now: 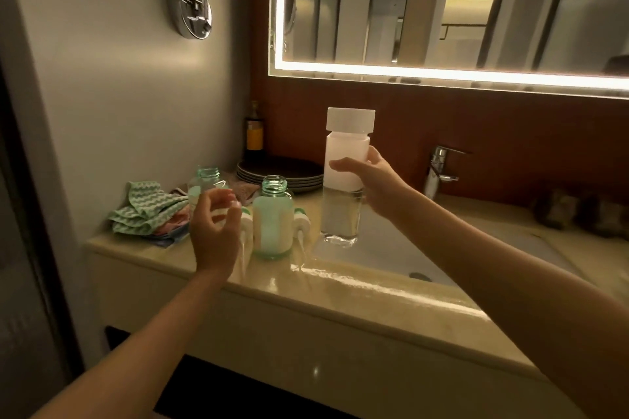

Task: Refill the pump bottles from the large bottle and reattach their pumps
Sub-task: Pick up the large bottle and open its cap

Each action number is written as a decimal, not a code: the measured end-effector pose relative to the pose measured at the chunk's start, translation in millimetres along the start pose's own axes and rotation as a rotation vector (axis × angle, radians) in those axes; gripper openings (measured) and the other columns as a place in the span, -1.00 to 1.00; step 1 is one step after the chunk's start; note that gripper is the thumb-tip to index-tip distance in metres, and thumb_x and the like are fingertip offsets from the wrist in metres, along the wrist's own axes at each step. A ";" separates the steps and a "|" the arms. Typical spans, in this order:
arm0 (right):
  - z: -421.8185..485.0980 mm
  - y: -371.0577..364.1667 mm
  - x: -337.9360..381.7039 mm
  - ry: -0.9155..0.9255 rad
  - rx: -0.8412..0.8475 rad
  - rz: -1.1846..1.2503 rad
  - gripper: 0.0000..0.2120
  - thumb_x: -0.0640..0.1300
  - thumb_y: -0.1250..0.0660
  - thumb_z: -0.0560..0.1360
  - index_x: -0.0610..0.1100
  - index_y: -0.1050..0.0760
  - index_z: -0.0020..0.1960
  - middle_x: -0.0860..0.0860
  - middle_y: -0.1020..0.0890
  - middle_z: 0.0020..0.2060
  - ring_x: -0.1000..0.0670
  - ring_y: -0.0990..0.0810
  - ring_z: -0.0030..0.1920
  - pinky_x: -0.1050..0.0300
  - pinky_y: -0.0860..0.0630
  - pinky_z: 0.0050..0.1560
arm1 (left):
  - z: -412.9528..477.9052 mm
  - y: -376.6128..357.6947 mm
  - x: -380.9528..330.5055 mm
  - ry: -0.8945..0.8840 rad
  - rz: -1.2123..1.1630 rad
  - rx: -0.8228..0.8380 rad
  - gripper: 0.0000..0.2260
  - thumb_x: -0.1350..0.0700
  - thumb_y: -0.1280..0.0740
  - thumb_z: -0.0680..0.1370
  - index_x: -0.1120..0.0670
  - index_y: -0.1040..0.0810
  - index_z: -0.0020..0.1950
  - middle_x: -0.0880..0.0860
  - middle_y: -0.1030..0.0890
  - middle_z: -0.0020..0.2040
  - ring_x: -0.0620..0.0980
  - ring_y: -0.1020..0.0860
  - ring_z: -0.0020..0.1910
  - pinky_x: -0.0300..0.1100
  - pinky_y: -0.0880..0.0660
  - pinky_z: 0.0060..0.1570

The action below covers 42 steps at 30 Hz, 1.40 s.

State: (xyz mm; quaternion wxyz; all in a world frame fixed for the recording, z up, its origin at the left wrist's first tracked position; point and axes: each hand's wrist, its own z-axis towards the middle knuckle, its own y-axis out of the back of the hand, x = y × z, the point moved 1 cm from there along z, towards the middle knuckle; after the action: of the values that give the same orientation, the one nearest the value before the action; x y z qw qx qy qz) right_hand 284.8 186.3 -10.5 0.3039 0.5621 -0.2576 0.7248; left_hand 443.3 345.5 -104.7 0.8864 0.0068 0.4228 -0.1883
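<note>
Large bottle point(343, 177) upright, cap point(350, 119) on, wrapped by right hand point(376, 182) fingers. Near pump bottle point(272, 226) open, just right of left hand point(214, 231) fingers, which are loosely curled and empty. Far pump bottle point(203, 182) behind them. Pumps point(302, 222) lie off. I judge: uncap next, then pour.

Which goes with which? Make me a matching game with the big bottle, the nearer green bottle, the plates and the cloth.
Things:
1. big bottle
2. nearer green bottle
3. plates
4. cloth

Places or states:
a. crumpled at the left end of the counter
b. held up in the right hand
c. stacked at the back of the counter
d. standing with its top open

Pairs: 1-b, 2-d, 3-c, 4-a
</note>
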 end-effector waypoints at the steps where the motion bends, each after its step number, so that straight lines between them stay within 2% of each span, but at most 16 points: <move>1: -9.0 0.4 -3.1 -0.011 0.008 -0.002 -0.39 -0.23 -0.45 0.35 -0.05 -0.28 0.32 -0.11 -0.50 0.16 -0.12 -0.51 0.14 -0.03 -0.53 -0.03 | -4.1 -2.4 -6.5 -0.028 -0.004 -0.001 -0.85 0.15 -0.23 0.41 0.05 -0.48 -0.04 -0.02 -0.54 -0.12 -0.23 -0.48 -0.14 -0.42 -0.41 -0.11; 3: -24.8 0.4 -7.6 -0.024 0.008 -0.010 -0.41 -0.23 -0.45 0.35 -0.06 -0.30 0.31 -0.09 -0.52 0.12 -0.11 -0.52 0.11 -0.01 -0.51 -0.08 | -14.5 -9.0 -15.8 -0.071 -0.004 0.045 -0.86 0.16 -0.23 0.42 0.07 -0.49 -0.05 -0.06 -0.54 -0.15 -0.27 -0.49 -0.16 -0.46 -0.41 -0.14; 6: -43.5 -0.9 -11.4 -0.054 -0.002 -0.006 -0.44 -0.21 -0.44 0.37 -0.04 -0.31 0.29 -0.05 -0.53 0.07 -0.06 -0.52 0.05 0.02 -0.48 -0.14 | -31.3 -21.7 -21.6 -0.123 0.031 0.168 -0.82 0.07 -0.23 0.43 0.09 -0.48 -0.02 -0.02 -0.54 -0.11 -0.19 -0.51 -0.12 -0.41 -0.44 -0.14; 8: -52.5 -1.0 -15.9 -0.056 -0.005 0.010 -0.45 -0.23 -0.43 0.37 -0.04 -0.31 0.29 -0.05 -0.53 0.07 -0.03 -0.52 0.01 0.06 -0.46 -0.21 | -41.2 -27.5 -23.3 -0.135 0.044 0.204 -0.80 0.03 -0.22 0.43 0.08 -0.49 -0.03 -0.04 -0.54 -0.11 -0.21 -0.50 -0.12 -0.47 -0.42 -0.17; 11: -62.2 -1.2 -24.4 -0.044 -0.019 0.009 -0.44 -0.24 -0.43 0.38 -0.06 -0.30 0.30 -0.08 -0.51 0.12 -0.03 -0.52 0.03 0.10 -0.46 -0.23 | -51.6 -30.8 -21.3 -0.114 0.045 0.219 -0.83 0.10 -0.23 0.42 0.10 -0.49 -0.03 -0.04 -0.54 -0.12 -0.22 -0.50 -0.12 -0.52 -0.40 -0.20; 17: -69.4 -1.3 -34.0 -0.023 -0.015 0.003 -0.42 -0.24 -0.43 0.37 -0.05 -0.28 0.31 -0.09 -0.50 0.14 -0.07 -0.51 0.08 0.08 -0.51 -0.16 | -63.2 -34.1 -18.9 -0.062 0.040 0.241 -0.87 0.12 -0.27 0.46 0.08 -0.47 -0.02 -0.06 -0.52 -0.13 -0.22 -0.49 -0.13 -0.53 -0.40 -0.20; 21: -70.4 -4.1 -33.7 0.012 -0.015 -0.054 -0.44 -0.22 -0.44 0.37 -0.06 -0.28 0.28 -0.08 -0.50 0.11 -0.06 -0.51 0.09 0.11 -0.53 -0.12 | -67.7 -39.4 -23.1 -0.072 0.028 0.282 -0.83 0.06 -0.23 0.44 0.07 -0.46 -0.01 -0.12 -0.51 -0.14 -0.21 -0.50 -0.13 -0.51 -0.42 -0.20; 25: -71.1 -3.0 -34.2 0.025 -0.022 -0.126 -0.40 -0.19 -0.45 0.37 -0.10 -0.26 0.33 -0.11 -0.48 0.15 -0.07 -0.51 0.12 0.08 -0.55 -0.06 | -70.2 -47.6 -26.0 -0.050 -0.006 0.298 -0.79 0.09 -0.26 0.44 0.12 -0.46 0.04 -0.02 -0.54 -0.10 -0.20 -0.49 -0.11 -0.54 -0.40 -0.21; 28: -71.8 -3.1 -33.6 -0.002 -0.003 -0.124 -0.37 -0.16 -0.44 0.38 -0.11 -0.23 0.35 -0.12 -0.47 0.18 -0.10 -0.49 0.17 -0.02 -0.54 0.05 | -71.4 -53.4 -27.9 0.010 -0.062 0.327 -0.82 0.18 -0.28 0.47 0.10 -0.43 0.06 0.04 -0.54 -0.03 -0.11 -0.49 -0.06 -0.41 -0.42 -0.15; 31: -74.6 -1.2 -27.5 0.013 -0.021 -0.053 -0.31 -0.11 -0.41 0.40 -0.10 -0.14 0.42 -0.10 -0.44 0.20 -0.10 -0.48 0.18 0.03 -0.53 0.01 | -71.0 -57.7 -32.7 0.061 -0.117 0.358 -0.72 0.03 -0.24 0.40 0.06 -0.41 0.09 0.01 -0.50 0.00 -0.18 -0.47 -0.02 -0.32 -0.42 -0.09; 33: -74.3 3.8 -19.2 0.089 -0.126 -0.060 -0.23 -0.04 -0.42 0.39 -0.07 -0.07 0.46 -0.12 -0.40 0.28 -0.11 -0.45 0.24 0.03 -0.49 0.09 | -71.1 -60.6 -35.1 0.045 -0.124 0.375 -0.61 -0.12 -0.27 0.39 0.04 -0.37 0.13 -0.02 -0.48 0.03 -0.20 -0.46 0.02 -0.30 -0.44 -0.07; 35: -71.5 6.5 -5.1 0.197 -0.220 -0.153 -0.22 0.05 -0.40 0.39 -0.03 -0.06 0.46 -0.11 -0.32 0.36 -0.07 -0.39 0.28 0.07 -0.42 0.14 | -73.0 -64.9 -37.6 0.027 -0.113 0.406 -0.40 -0.31 -0.30 0.31 0.02 -0.32 0.20 -0.03 -0.46 0.09 -0.17 -0.47 0.07 -0.27 -0.48 -0.05; 37: -65.6 4.5 12.9 0.302 -0.250 -0.285 -0.29 0.12 -0.35 0.42 0.02 -0.09 0.45 -0.07 -0.30 0.38 -0.01 -0.38 0.24 0.19 -0.38 0.04 | -75.8 -72.2 -41.4 0.026 -0.099 0.455 -0.23 -0.41 -0.32 0.24 0.01 -0.24 0.28 -0.02 -0.43 0.16 -0.10 -0.48 0.11 -0.25 -0.51 -0.04; 39: -57.9 -0.6 30.3 0.352 -0.211 -0.429 -0.39 0.18 -0.27 0.45 0.03 -0.18 0.41 -0.05 -0.33 0.36 0.01 -0.41 0.21 0.22 -0.38 -0.02 | -77.9 -81.8 -45.6 0.011 -0.055 0.497 -0.16 -0.35 -0.39 0.23 0.00 -0.17 0.35 -0.01 -0.39 0.22 -0.06 -0.47 0.11 -0.28 -0.51 -0.08; 42: -47.5 -6.3 45.6 0.351 -0.110 -0.729 -0.41 0.25 -0.22 0.45 -0.07 -0.33 0.34 -0.06 -0.47 0.25 -0.01 -0.49 0.16 0.16 -0.47 0.01 | -79.5 -94.4 -51.1 0.041 -0.018 0.487 -0.19 -0.07 -0.51 0.30 0.05 -0.12 0.38 0.02 -0.36 0.23 -0.01 -0.43 0.12 -0.33 -0.48 -0.12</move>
State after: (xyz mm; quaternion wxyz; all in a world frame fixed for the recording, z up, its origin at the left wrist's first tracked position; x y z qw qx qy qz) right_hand 249.8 231.5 22.8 0.6097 0.4672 -0.0242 0.6398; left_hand 322.6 288.1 -103.5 0.8482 0.2204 0.3828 -0.2925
